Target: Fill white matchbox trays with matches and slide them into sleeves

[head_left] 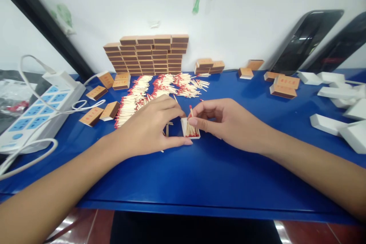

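Note:
A small white matchbox tray (184, 125) sits on the blue table in front of me, with red-tipped matches inside. My left hand (153, 126) steadies it, thumb at the near edge and fingers at the far left corner. Over the tray's right side, my right hand (228, 120) pinches a match (191, 110), which stands nearly upright with its red head on top. Behind my left hand spreads a large heap of loose matches (164, 85), partly covered by that hand. A few more matches show beneath my left palm.
A wall of stacked matchboxes (145, 55) stands at the back. Loose closed matchboxes (95, 93) lie at the left, others (284, 85) at the back right. White trays (328, 124) are piled on the far right. A power strip (37, 112) with white cables occupies the left.

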Demonstrator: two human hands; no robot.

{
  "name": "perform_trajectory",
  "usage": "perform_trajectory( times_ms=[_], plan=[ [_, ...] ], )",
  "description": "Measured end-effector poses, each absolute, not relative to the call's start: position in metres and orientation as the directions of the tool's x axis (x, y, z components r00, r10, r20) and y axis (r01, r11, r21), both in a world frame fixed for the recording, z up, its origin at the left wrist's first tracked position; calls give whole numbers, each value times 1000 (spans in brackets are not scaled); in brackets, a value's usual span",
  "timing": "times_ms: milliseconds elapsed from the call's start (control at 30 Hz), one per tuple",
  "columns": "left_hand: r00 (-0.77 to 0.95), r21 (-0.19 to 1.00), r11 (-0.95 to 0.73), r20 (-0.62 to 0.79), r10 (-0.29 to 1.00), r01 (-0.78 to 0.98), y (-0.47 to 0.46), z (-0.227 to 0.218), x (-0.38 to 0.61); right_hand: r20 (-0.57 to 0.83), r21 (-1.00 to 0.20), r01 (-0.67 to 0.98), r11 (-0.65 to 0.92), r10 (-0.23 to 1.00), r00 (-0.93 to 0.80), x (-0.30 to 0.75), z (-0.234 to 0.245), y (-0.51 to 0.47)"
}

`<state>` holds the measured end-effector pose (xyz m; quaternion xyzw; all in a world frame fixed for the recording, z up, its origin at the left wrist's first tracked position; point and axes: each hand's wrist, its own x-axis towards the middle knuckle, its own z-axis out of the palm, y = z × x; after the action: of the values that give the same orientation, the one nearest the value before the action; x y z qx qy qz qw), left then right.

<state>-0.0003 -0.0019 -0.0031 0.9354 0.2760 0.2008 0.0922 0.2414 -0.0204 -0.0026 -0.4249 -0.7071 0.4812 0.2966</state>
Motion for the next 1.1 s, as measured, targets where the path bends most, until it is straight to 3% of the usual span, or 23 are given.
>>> perform_trajectory(
  times_ms=[267, 533, 800, 1100],
  plan=[
    [769, 267, -838, 334, 544, 476, -2, -3, 1, 9, -934, 315, 167, 894, -447, 238, -7, -24],
    [769, 274, -836, 332, 546, 475, 0, -3, -1, 92, -866, 415, 278, 906, -413, 240, -5, -25],
    [768, 274, -832, 324, 552, 483, 0, -3, -1, 116, -885, 370, 283, 904, -412, 239, -7, -23],
    [776, 265, -830, 302, 554, 490, 0, -2, -1, 249, -704, 529, 474, 862, -442, 243, -10, -22]
  ],
)
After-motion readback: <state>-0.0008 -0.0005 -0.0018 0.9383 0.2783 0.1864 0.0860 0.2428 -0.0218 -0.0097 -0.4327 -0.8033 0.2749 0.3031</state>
